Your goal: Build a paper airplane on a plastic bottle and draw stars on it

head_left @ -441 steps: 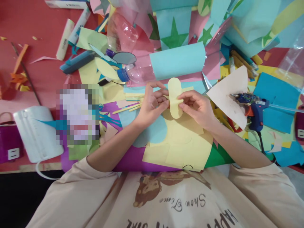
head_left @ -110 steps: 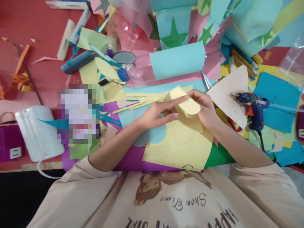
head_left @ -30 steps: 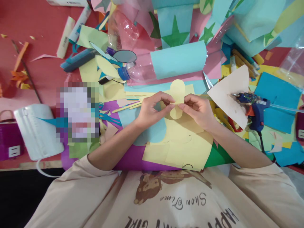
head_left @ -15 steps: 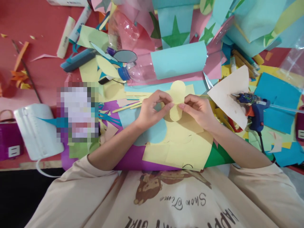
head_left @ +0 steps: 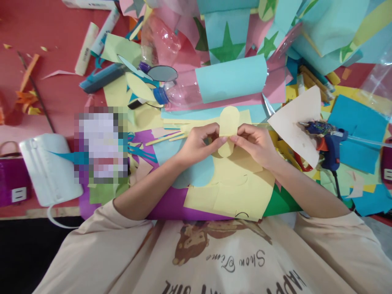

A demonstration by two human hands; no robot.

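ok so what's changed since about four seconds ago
The pale yellow, round-ended paper strip has swung from slanted to upright. The left hand, its index finger previously across the strip, now pinches it opposite the right hand. The dark-blue plastic glue gun stayed put.

Bright, fairly even light covers my work, seemingly from above, for soft shade lies beneath my left hand (head_left: pixel 203 143) and right hand (head_left: pixel 255 143) on the paper (head_left: pixel 241 196). The strip (head_left: pixel 229 122) between them looks pale, its edges clear but slightly soft. Small white glints dot the clear bottle (head_left: pixel 167 38), and a milky sheen washes the plastic (head_left: pixel 378 83) at the right. Down at the lower left, the corner (head_left: pixel 24 257) sinks nearly to black. Wide-angle stretch pulls my sleeves (head_left: pixel 82 249) outward. Coarse square pixels hide one patch (head_left: pixel 101 143). I can't read the smeared print on the markers (head_left: pixel 105 30).
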